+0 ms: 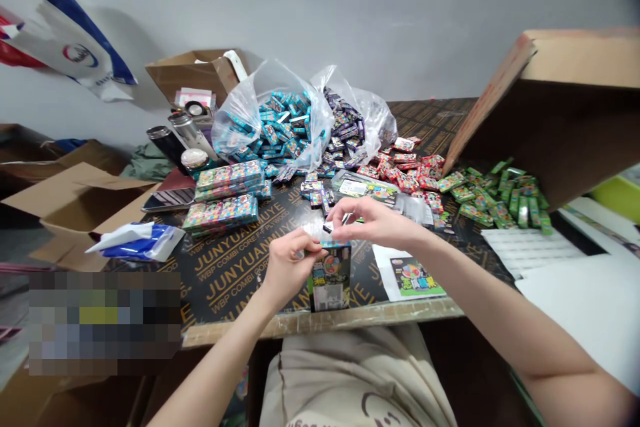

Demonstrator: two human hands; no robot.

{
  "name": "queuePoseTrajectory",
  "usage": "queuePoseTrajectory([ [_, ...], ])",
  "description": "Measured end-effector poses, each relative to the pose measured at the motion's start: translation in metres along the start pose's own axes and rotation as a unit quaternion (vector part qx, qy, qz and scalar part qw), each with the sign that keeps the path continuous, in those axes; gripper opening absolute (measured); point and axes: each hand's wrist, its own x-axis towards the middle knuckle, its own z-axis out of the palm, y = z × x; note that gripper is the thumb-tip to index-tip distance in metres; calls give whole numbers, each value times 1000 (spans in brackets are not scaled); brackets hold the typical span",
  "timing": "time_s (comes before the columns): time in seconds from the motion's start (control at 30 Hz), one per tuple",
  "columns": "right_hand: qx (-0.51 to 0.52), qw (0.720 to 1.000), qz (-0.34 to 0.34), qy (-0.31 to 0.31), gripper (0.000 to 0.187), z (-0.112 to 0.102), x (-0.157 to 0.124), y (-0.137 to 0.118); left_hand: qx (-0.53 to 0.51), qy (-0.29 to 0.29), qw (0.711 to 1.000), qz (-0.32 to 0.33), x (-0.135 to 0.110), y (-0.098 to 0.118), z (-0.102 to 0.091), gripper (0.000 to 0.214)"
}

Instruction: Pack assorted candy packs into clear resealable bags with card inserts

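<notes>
A small colourful printed box (329,278) stands upright on the dark board (235,267) near its front edge. My left hand (287,261) grips the box's upper left side with fingers closed on it. My right hand (373,220) hovers just above the box's open top, fingers pinched on a small dark packet (331,215) I can barely make out. Behind the hands lie loose little packets (315,190) and a clear-wrapped card (367,188).
Clear plastic bags of blue (280,123) and purple (347,127) packets sit at the back. Red packets (407,170) and green packets (500,197) spread to the right under a tipped cardboard box (560,107). Stacked colourful boxes (225,197), metal flasks (183,137) and an open carton (80,203) lie left.
</notes>
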Motion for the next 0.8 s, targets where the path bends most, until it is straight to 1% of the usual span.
queuePoseTrajectory([
  [0.03, 10, 998, 14, -59, 16, 1, 4, -1, -8, 7, 1000, -3, 0, 0, 0, 11],
  [0.07, 12, 995, 29, -96, 16, 3, 7, -1, -10, 5, 1000, -5, 0, 0, 0, 11],
  [0.1, 8, 992, 44, -115, 16, 5, 9, 0, -7, -3, 1000, -6, 1, 0, -1, 11],
  [0.17, 0, 990, 68, -125, 16, 10, 13, 2, 5, -24, 1000, -8, 2, 2, -4, 9],
  [0.27, 12, 988, 84, -127, 15, 14, 15, 6, 22, -51, 998, -12, 3, 7, -8, 7],
  [0.37, 24, 988, 94, -120, 13, 15, 15, 10, 23, -55, 998, -21, 3, 9, -7, 6],
  [0.5, 28, 988, 106, -107, 13, 16, 16, 17, 21, 11, 999, -37, -1, 6, 3, 15],
  [0.6, 32, 989, 122, -81, 14, 20, 16, 25, 29, 40, 998, -40, -4, 4, 8, 13],
  [0.67, 66, 988, 132, -57, 16, 26, 13, 30, 34, 45, 997, -53, -5, 3, 9, 11],
  [0.73, 122, 984, 129, -18, 19, 35, 9, 33, 5, 59, 994, -89, -8, 1, 12, 9],
  [0.77, 145, 982, 124, 8, 21, 40, 6, 35, -33, 67, 991, -116, -11, -2, 15, 14],
  [0.8, 157, 980, 120, 36, 23, 44, 3, 36, -85, 68, 983, -145, -15, -6, 19, 24],
])
